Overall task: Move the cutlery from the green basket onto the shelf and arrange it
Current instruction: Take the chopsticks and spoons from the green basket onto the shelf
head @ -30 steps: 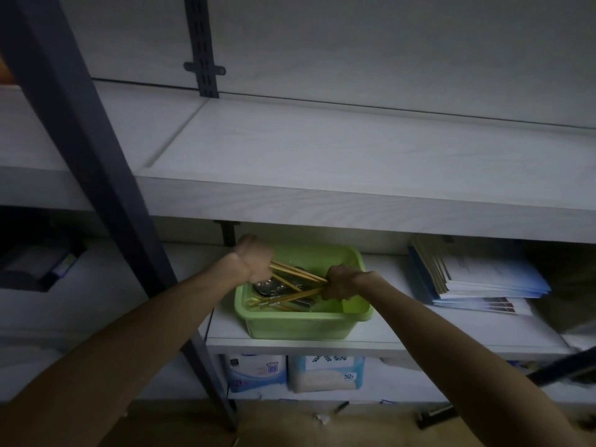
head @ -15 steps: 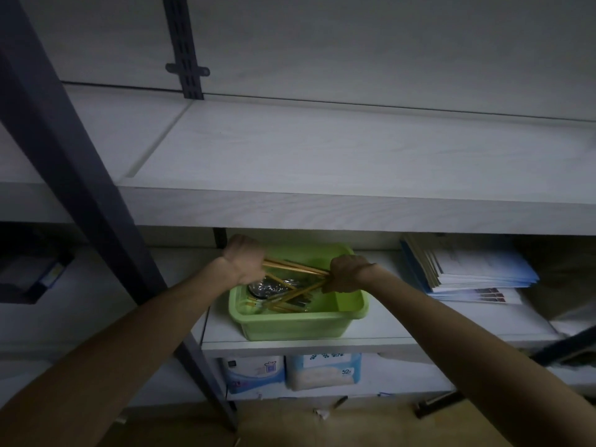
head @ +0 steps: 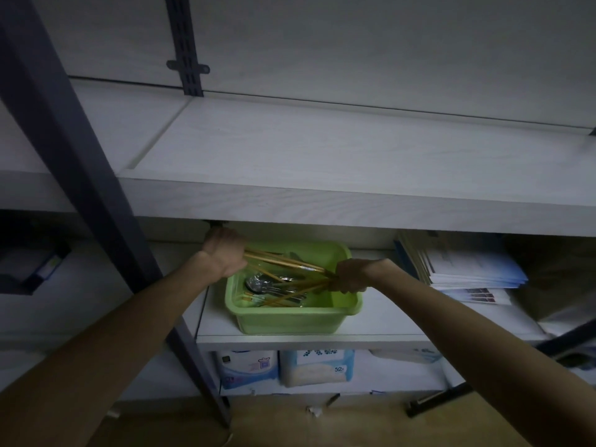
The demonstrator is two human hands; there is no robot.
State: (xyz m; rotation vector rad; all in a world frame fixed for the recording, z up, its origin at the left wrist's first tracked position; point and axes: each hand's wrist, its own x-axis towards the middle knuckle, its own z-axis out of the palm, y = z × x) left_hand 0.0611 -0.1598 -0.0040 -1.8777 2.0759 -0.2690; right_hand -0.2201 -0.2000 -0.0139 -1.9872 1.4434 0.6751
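Note:
A green basket (head: 290, 321) stands on the lower shelf board under the wide white shelf (head: 322, 162). Inside lie metal spoons (head: 261, 283) and several wooden chopsticks (head: 283, 298). My left hand (head: 224, 254) is at the basket's back left corner and grips a bundle of chopsticks (head: 283, 262) that runs across to the right. My right hand (head: 350, 275) is over the basket's right rim, its fingers curled round the ends of other chopsticks that slant down into the basket.
A dark metal post (head: 96, 195) slants down just left of my left arm. A stack of papers (head: 461, 269) lies right of the basket. Tissue packs (head: 316, 367) sit on the level below. The white shelf's top is bare.
Both hands have stayed in the basket. The left hand's chopstick bundle has lifted a little and now reaches over to the right hand. The camera has tilted slightly.

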